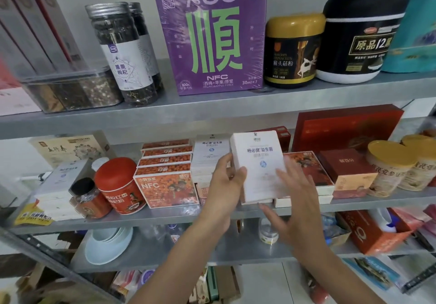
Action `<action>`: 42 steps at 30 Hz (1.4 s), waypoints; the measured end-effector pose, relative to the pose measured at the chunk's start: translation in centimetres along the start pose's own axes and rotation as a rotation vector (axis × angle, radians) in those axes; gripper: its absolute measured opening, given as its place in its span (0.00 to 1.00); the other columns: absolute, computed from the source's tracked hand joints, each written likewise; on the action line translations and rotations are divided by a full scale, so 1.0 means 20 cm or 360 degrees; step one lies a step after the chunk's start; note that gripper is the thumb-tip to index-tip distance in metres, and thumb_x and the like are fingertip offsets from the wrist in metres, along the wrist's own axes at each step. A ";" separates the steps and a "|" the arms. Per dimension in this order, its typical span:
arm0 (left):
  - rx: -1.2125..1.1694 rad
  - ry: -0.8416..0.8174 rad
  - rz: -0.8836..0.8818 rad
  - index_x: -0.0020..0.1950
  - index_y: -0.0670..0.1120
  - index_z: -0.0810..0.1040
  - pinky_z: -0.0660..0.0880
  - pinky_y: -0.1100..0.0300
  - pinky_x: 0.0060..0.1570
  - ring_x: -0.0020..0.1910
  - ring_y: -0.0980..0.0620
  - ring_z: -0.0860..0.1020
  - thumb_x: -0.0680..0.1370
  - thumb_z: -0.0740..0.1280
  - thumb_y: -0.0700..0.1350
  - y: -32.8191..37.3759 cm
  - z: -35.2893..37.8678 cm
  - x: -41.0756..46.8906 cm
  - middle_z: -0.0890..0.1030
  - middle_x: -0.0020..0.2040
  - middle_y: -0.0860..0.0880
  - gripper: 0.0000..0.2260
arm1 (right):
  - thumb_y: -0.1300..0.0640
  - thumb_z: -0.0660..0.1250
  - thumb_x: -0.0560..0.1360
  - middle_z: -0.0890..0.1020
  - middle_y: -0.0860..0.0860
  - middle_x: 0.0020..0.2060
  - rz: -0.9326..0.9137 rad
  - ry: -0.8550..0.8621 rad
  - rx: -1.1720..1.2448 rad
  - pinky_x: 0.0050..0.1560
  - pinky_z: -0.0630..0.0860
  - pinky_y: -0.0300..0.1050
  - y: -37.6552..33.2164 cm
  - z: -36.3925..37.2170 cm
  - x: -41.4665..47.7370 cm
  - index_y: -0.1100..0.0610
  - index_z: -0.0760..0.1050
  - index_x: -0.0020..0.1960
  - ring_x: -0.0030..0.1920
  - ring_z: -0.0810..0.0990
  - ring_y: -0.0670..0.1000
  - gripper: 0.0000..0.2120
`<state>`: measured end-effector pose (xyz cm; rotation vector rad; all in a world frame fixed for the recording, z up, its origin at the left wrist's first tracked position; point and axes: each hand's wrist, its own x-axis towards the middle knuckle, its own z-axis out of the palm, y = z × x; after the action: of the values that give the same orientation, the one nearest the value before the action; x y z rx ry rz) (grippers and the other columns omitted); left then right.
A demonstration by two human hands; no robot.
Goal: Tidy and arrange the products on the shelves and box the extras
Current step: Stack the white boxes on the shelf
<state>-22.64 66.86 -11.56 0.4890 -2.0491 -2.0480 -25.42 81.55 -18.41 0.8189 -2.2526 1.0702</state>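
My left hand (224, 185) is gripping the white box (258, 162) by its left edge, holding it upright at the middle shelf's (165, 214) near edge, long axis vertical, printed face toward me. My right hand (295, 207) is hovering with fingers spread and relaxed, near its lower right corner.

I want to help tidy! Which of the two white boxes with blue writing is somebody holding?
The front white box: the left hand grips its left edge. The back white box stands behind it on the shelf, and no hand holds it.
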 end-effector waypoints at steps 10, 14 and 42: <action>0.0181 0.0397 0.0148 0.59 0.56 0.75 0.75 0.72 0.42 0.45 0.60 0.77 0.85 0.54 0.39 0.07 -0.18 0.20 0.78 0.52 0.57 0.15 | 0.48 0.70 0.75 0.72 0.47 0.70 0.0505 -0.0243 0.0308 0.71 0.66 0.52 0.12 0.14 0.18 0.50 0.67 0.73 0.70 0.69 0.49 0.29; 0.0608 0.0536 0.0185 0.63 0.38 0.77 0.71 0.57 0.56 0.58 0.43 0.76 0.84 0.55 0.39 0.06 -0.32 0.37 0.79 0.58 0.43 0.14 | 0.44 0.65 0.78 0.62 0.51 0.77 0.0512 -0.0565 -0.0243 0.76 0.55 0.50 0.28 0.28 0.19 0.52 0.58 0.77 0.76 0.58 0.52 0.32; 0.2211 0.0004 0.0830 0.79 0.48 0.59 0.49 0.54 0.76 0.78 0.51 0.56 0.85 0.44 0.55 -0.09 -0.33 0.51 0.60 0.79 0.48 0.24 | 0.59 0.86 0.42 0.85 0.59 0.51 -0.0412 -0.0649 -0.1042 0.66 0.70 0.60 0.47 0.42 -0.09 0.63 0.83 0.54 0.52 0.85 0.56 0.41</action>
<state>-29.49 56.97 -14.14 0.0650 -2.8656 -0.1388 -32.33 80.10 -29.04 1.0485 -2.4955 0.0160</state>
